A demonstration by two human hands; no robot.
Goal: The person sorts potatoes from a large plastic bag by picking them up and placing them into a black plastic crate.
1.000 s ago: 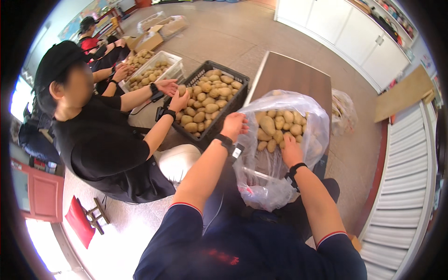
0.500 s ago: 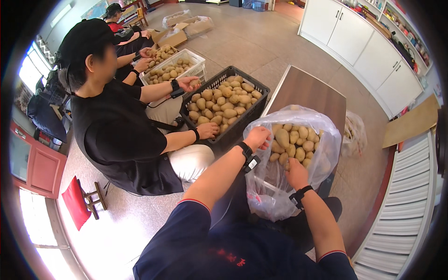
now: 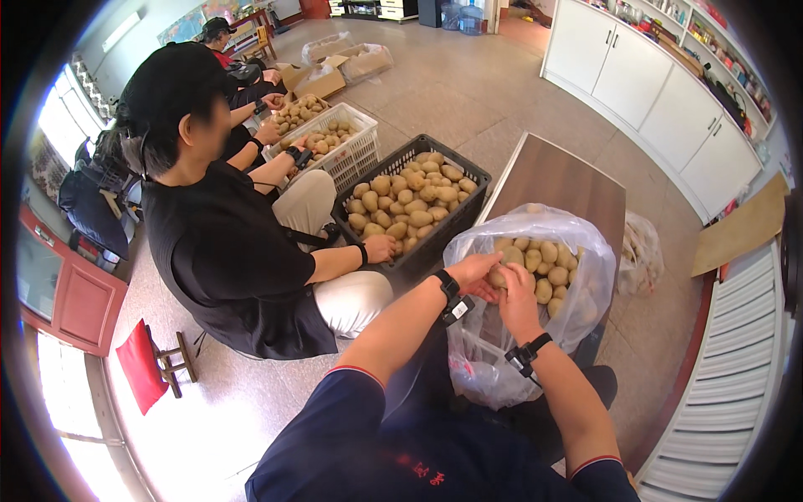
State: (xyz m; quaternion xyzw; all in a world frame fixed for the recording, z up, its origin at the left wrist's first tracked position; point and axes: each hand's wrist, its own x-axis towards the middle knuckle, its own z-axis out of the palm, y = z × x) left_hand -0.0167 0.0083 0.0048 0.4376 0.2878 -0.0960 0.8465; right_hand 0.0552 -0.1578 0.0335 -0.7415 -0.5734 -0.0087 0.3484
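Over the near left rim of a clear plastic bag, my left hand and my right hand meet. Between them is a tan potato, partly covered by the fingers of both hands. Just beyond, loose potatoes fill the bag's open mouth, some smooth and round, others longer. The bag sags toward my lap on its near side, and its far part rests against a brown wooden table.
At my left a seated co-worker reaches to a black crate of potatoes. Beyond stands a white crate with more potatoes. A red-seated stool is at far left. Another bag lies on the floor right of the table.
My right hand has come up and left out of the bag with a potato, meeting my left hand. The co-worker's far hand has moved from the black crate toward the white one.
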